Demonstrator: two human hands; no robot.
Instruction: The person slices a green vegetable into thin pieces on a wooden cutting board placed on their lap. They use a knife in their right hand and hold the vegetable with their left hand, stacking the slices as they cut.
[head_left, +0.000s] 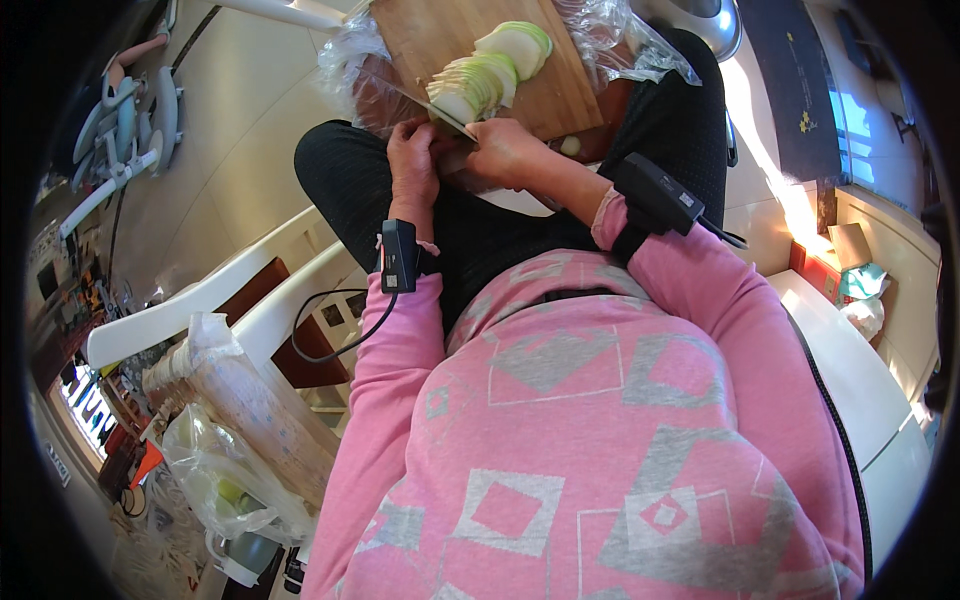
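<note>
My right hand (510, 154) grips a kitchen knife (442, 114), its handle hidden in my fist. The blade is seen nearly edge-on, slanting up and left beside the slices. My left hand (412, 161) is at the near left corner of the wooden cutting board (559, 105), fingers bent close to the blade; whether they hold anything is hidden. Overlapping slices of a pale green vegetable (469, 82) with white flesh lie on the board, a few rounder slices (517, 46) fanned beyond them. A small pale piece (571, 145) sits just off the board's near edge.
Clear plastic film (615, 45) bunches around the board, between my knees. A shiny metal vessel (712, 26) stands at far right. At left are a white chair (195, 307) and a plastic bag (225, 465) with green produce. A cabled black device (397, 256) is on my left forearm.
</note>
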